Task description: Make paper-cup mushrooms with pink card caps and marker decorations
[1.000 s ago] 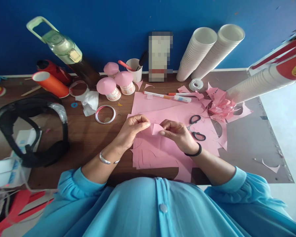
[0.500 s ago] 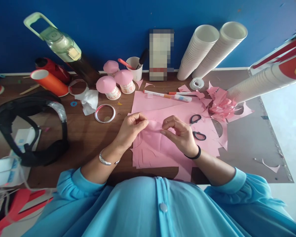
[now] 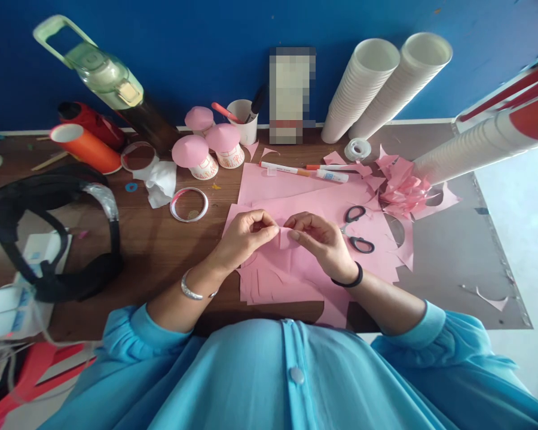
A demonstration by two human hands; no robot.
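Between both hands is a small piece of pink paper (image 3: 288,239), bent so that its edges come close together. My left hand (image 3: 251,234) pinches one side between thumb and forefinger. The other side is in the pinch of my right hand (image 3: 319,240). Beneath them lie sheets of pink paper (image 3: 291,289), overlapping on the brown table. Black-handled scissors (image 3: 361,243) rest on the sheets just right of my right hand, their blades partly hidden by it.
Pink-roofed paper cups (image 3: 205,162), a tape roll (image 3: 189,205) and a black head strap (image 3: 49,233) are to the left. Markers (image 3: 291,169) lie behind the hands. Tall stacks of white cups (image 3: 361,89) and crumpled pink scraps (image 3: 403,191) occupy the right.
My hands have come closer together, and the pink paper between them is now bent over instead of spread flat. More of the scissors shows.
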